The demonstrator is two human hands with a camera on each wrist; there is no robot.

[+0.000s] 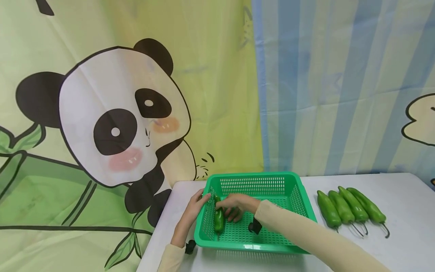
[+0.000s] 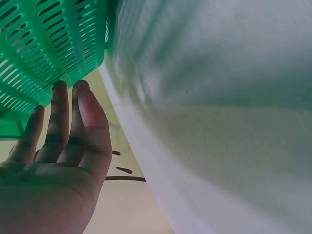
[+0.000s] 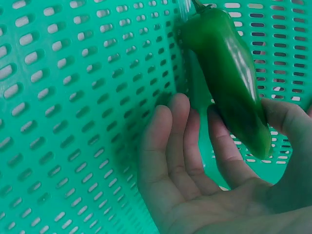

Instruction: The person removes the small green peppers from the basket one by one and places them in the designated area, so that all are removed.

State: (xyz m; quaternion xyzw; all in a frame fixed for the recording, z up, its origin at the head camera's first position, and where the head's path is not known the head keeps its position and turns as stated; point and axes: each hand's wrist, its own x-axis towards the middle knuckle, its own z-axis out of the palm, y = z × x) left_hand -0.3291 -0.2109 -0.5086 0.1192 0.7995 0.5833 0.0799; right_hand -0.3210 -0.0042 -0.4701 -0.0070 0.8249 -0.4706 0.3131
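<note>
A green plastic basket (image 1: 253, 247) with slotted walls stands on the white table. Inside it, along its left wall, is a glossy green chili pepper (image 1: 219, 222). My right hand (image 1: 238, 205) reaches into the basket and pinches this pepper near its tip between thumb and index finger. In the right wrist view the pepper (image 3: 229, 73) has its stem end away from the hand, and the other fingers (image 3: 157, 141) are free of it. Outside the basket, my left hand (image 1: 194, 207) rests against the left side, its fingers (image 2: 58, 117) nearly straight at the wall.
Several green chili peppers (image 1: 353, 209) lie side by side on the table (image 1: 404, 200) to the right of the basket. Behind the table hangs a curtain (image 1: 217, 94) with a panda print and blue stripes. A small black device (image 1: 255, 226) sits at the right wrist.
</note>
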